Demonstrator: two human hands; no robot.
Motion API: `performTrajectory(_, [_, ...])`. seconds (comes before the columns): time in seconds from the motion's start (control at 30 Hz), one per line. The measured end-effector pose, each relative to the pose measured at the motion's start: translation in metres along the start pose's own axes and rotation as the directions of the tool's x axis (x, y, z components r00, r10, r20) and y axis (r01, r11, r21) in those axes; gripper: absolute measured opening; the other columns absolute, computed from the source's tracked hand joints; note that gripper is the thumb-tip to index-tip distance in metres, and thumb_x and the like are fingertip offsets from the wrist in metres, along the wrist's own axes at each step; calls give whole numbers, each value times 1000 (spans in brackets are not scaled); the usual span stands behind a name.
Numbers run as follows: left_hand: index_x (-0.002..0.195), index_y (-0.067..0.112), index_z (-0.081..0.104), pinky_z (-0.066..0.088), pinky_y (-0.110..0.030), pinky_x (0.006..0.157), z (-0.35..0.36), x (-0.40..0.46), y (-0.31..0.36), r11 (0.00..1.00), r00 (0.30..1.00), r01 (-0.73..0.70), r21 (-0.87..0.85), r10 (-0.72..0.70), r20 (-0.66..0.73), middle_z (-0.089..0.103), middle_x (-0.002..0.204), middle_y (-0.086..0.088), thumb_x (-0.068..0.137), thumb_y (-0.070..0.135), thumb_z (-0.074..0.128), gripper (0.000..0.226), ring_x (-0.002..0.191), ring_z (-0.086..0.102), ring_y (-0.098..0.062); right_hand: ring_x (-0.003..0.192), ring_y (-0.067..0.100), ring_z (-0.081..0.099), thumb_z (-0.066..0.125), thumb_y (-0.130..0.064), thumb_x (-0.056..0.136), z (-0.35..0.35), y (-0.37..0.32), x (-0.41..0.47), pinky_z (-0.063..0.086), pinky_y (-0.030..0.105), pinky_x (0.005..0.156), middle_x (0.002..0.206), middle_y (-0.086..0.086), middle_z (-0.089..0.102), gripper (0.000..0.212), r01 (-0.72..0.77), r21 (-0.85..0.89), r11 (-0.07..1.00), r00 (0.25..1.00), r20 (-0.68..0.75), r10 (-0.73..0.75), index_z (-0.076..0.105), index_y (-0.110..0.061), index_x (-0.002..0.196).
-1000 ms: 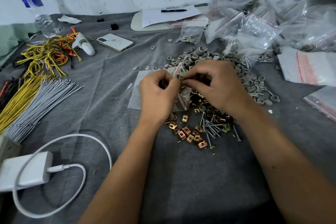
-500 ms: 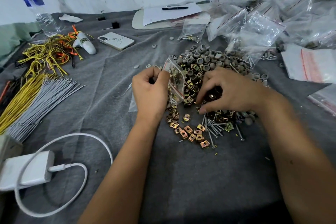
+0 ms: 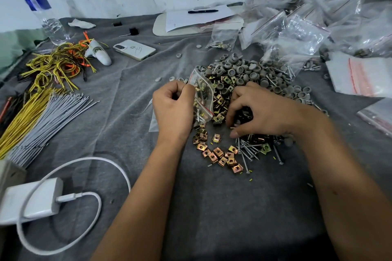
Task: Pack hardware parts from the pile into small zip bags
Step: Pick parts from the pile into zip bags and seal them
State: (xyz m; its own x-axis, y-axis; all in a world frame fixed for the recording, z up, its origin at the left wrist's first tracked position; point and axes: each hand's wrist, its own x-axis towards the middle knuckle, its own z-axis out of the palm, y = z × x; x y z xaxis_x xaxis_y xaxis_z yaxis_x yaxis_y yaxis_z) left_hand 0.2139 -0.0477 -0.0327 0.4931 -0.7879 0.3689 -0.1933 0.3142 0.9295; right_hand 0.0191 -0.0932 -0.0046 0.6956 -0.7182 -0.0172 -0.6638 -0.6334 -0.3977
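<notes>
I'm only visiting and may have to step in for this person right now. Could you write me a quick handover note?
Left hand: grips an open zip bag that already has some clips and screws in it.
Right hand: fingers curled down in the pile, gathering parts; what it holds is hidden.
Done: filled bags are heaped at back right.
Left: finish and seal this bag, then keep going; plenty of clips, screws and grey caps remain. Empty bags lie on the right.
</notes>
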Motion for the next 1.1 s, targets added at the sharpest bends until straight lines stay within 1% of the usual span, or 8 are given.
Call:
performTrajectory(0.13, [60, -4, 46, 30, -26, 51, -1, 0, 1, 1000, 1000, 8, 3, -8, 10, 41, 55, -2, 77, 11, 57, 25, 55, 35, -13, 105, 9, 39, 87, -49, 72, 1, -4, 1, 34, 37, 93, 102, -19, 51, 19, -1, -22, 1000, 1000, 27, 2, 70, -41, 77])
performTrajectory(0.23, [61, -6, 45, 30, -28, 53, 0, 0, 1, 1000, 1000, -1, 2, 1, 16, 41, 56, -4, 77, 12, 57, 27, 57, 36, -16, 98, -2, 53, 85, -36, 79, -1, -3, 0, 43, 30, 90, 93, -20, 62, 16, 27, 125, 992, 999, -36, -23, 70, -38, 81])
performTrajectory(0.37, [60, -4, 47, 31, -34, 55, 2, -2, 1, 998, 998, -48, 46, 45, 47, 43, 58, -9, 77, 12, 58, 26, 58, 38, -20, 81, 1, 70, 83, -20, 83, 1, -4, 1, 55, 18, 73, 88, -17, 72, 17, 146, 399, 905, 924, -381, 19, 71, -30, 89])
performTrajectory(0.5, [55, 18, 50, 31, -29, 54, 6, -6, 3, 987, 988, -105, 125, 89, 127, 45, 51, 10, 76, 14, 60, 24, 54, 39, -10, 85, 9, 73, 85, -9, 81, 9, -15, 8, 62, 29, 79, 88, -7, 74, 19, 277, 419, 865, 802, -597, 32, 74, -16, 95])
performTrajectory(0.67, [55, 20, 51, 32, -26, 52, 7, -7, 3, 980, 984, -132, 148, 111, 141, 48, 49, 10, 75, 14, 60, 23, 52, 41, -5, 91, 1, 72, 83, -3, 80, 15, -21, 11, 61, 28, 83, 94, -11, 76, 25, 255, 278, 926, 801, -598, -42, 78, -15, 101])
performTrajectory(0.83, [53, 20, 44, 30, -30, 54, 5, -5, 4, 996, 994, -65, 69, 59, 88, 42, 51, 7, 75, 13, 59, 28, 54, 37, -12, 91, 6, 69, 83, -23, 84, 2, -7, 2, 59, 37, 86, 93, -11, 73, 14, 200, 308, 930, 776, -630, 42, 77, -22, 96])
performTrajectory(1.0, [59, 0, 45, 45, -49, 53, 3, -4, 0, 1000, 999, -12, 24, 11, 48, 41, 58, -8, 76, 13, 58, 25, 58, 37, -21, 107, 13, 36, 83, -54, 70, -5, 8, -4, 31, 40, 96, 105, -11, 57, 26, -9, 42, 999, 949, -314, 22, 77, -42, 92])
performTrajectory(1.1, [62, -4, 45, 51, -60, 57, 3, -4, 1, 1000, 999, 0, 13, -1, 39, 40, 60, -10, 76, 14, 58, 26, 60, 37, -22, 110, 10, 28, 87, -56, 67, -3, 6, -3, 26, 44, 101, 111, -13, 52, 31, -78, -13, 997, 966, -248, 72, 74, -46, 93])
